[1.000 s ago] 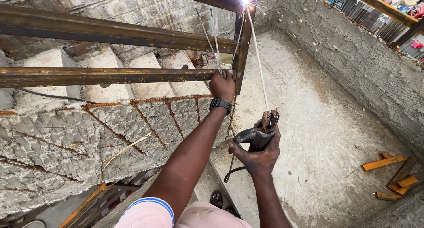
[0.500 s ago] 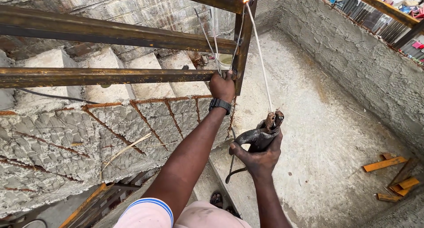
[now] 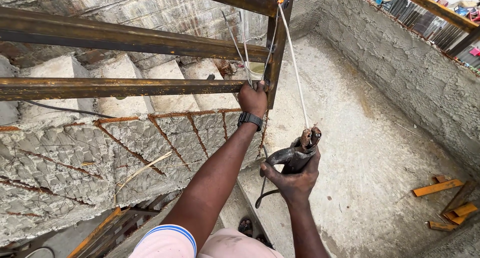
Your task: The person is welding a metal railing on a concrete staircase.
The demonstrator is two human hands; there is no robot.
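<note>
The person stands high above a concrete floor (image 3: pixel 370 153), looking down along both outstretched arms. The left hand (image 3: pixel 253 99) reaches forward with the arm nearly straight, a black wristwatch (image 3: pixel 250 119) on the wrist. Its fingers are closed around a few spare welding rods (image 3: pixel 235 43), which rise thin and pale from the fist, and the fist rests against the rusty upright steel post (image 3: pixel 276 53) where a horizontal rusty rail (image 3: pixel 115 87) meets it. A second, darker rail (image 3: pixel 125 38) runs above it to the same post.

The right hand (image 3: pixel 295 180) is held lower and nearer the body, the forearm coming up from the bottom edge, wrist bent a little upward. It is clamped firmly around the dark handle of an electrode holder (image 3: pixel 296 157), thumb wrapped over the left side. The holder's worn jaws at the top bite the lower end of a long welding electrode (image 3: pixel 295 68), which slants up and to the left until its tip touches the top of the post, where a small orange glow shows. A black cable (image 3: pixel 263 190) loops down from the holder.

Behind the rails lie rough concrete stairs (image 3: pixel 120 83) with exposed rusty rebar (image 3: pixel 165 138). Orange-painted steel offcuts (image 3: pixel 440 188) lie on the floor at the right, near the block wall (image 3: pixel 400 63).
</note>
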